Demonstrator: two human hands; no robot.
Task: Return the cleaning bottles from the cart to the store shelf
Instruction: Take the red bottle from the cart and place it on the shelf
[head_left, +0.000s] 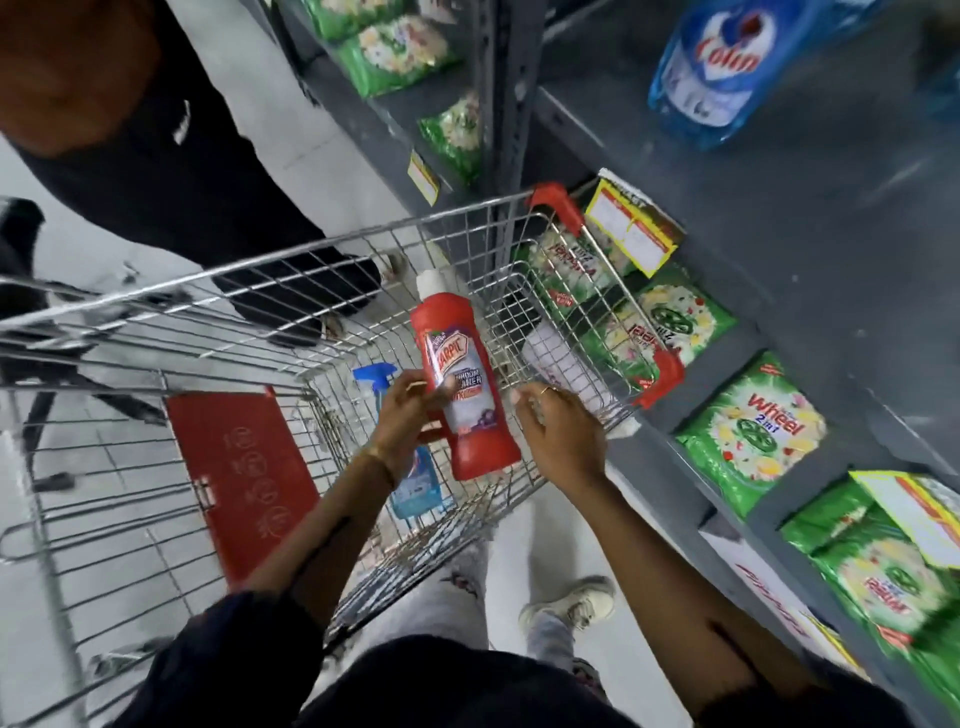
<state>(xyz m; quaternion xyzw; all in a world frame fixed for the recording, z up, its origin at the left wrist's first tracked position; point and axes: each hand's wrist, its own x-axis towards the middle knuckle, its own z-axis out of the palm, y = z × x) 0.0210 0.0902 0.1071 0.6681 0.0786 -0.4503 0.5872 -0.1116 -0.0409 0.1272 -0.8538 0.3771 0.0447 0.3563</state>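
Observation:
A red Harpic bathroom cleaner bottle (460, 384) with a white cap is held above the wire shopping cart (332, 249), cap pointing away from me. My left hand (405, 410) is shut on its left side. My right hand (558, 431) hovers just right of the bottle with fingers apart, over the cart's right rim, not touching the bottle. A blue trigger spray bottle (415, 480) lies in the cart below my left wrist, partly hidden by it. The grey store shelf (779, 249) runs along the right.
Green Wheel detergent packs (750, 434) fill the lower shelf. A blue Colin refill pouch (719, 67) lies on an upper shelf. A person in black (171, 156) stands beyond the cart. The cart's red child seat flap (241, 478) is at left.

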